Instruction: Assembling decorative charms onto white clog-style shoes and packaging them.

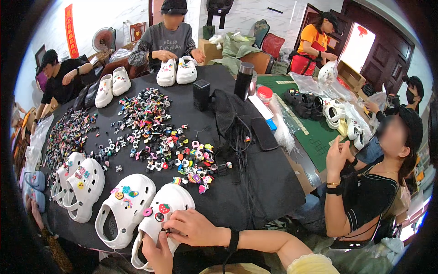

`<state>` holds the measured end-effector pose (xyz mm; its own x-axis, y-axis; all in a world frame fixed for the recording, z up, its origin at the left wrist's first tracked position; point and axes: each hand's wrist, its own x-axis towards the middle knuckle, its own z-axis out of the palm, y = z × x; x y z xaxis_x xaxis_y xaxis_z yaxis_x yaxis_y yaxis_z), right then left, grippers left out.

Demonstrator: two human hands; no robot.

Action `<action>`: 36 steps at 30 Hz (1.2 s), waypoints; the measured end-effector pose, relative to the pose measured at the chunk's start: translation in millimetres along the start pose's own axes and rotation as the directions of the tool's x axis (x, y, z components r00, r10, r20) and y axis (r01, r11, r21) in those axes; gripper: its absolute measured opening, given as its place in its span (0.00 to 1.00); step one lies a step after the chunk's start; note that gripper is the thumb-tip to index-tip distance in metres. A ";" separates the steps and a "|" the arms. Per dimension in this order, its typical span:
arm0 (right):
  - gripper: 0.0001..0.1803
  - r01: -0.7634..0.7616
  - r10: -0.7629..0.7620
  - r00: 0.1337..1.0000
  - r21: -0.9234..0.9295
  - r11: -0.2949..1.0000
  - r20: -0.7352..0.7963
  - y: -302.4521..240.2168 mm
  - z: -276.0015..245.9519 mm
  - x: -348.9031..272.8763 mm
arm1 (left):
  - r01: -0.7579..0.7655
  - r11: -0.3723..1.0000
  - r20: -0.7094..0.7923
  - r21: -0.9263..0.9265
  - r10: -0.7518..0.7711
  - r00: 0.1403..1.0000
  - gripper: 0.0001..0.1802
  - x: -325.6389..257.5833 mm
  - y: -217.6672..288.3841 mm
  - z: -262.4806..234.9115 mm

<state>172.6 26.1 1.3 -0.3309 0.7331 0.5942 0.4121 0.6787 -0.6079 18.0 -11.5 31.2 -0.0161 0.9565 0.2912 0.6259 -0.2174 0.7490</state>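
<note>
At the near edge of the table, a white clog (180,195) sits between my hands. A strawberry charm (164,208), a pink ring-shaped charm (148,212) and a round black-and-red charm (159,217) are on its upper. My left hand (158,255) grips the clog at its opening, thumb outside and fingers partly hidden inside. With fingertips pinched, my right hand (196,228) presses a small dark charm (167,231) against the upper; its shape is mostly covered. Just left stands a matching white clog (145,187) with several colourful charms.
Loose charms (150,114) lie heaped across the black table (273,201). Another decorated white clog pair (86,182) stands at left. A black bag (228,112), phone (263,134) and dark bottle (244,81) lie toward the right. Co-workers sit or stand around; one person (365,196) is close at right.
</note>
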 end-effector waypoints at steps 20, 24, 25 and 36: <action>0.23 -0.318 0.320 0.947 -0.167 0.933 -0.013 -21.5 -62.4 -62.1 | -0.017 0.964 0.325 -0.266 0.107 0.940 0.16 -20.7 49.7 -1.2; 0.24 -0.268 0.269 0.963 -0.203 0.942 -0.025 -23.9 -64.1 -68.6 | -0.024 0.995 0.028 0.101 0.021 0.999 0.19 3.8 14.6 -49.6; 0.25 -0.273 0.270 0.962 -0.191 0.943 -0.040 -19.5 -64.3 -72.6 | -0.037 0.972 -0.063 0.232 0.053 0.997 0.19 10.2 -6.9 -49.3; 0.27 -0.323 0.308 0.945 -0.179 0.929 -0.107 -21.9 -53.2 -66.4 | -0.152 0.924 0.078 0.351 0.133 0.988 0.16 24.1 -52.2 -37.1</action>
<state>230.7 -39.8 3.2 -0.0950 0.8972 0.4312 0.6418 0.3863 -0.6625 -43.9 15.7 21.2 0.1279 0.9314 0.3409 0.8545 -0.2780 0.4388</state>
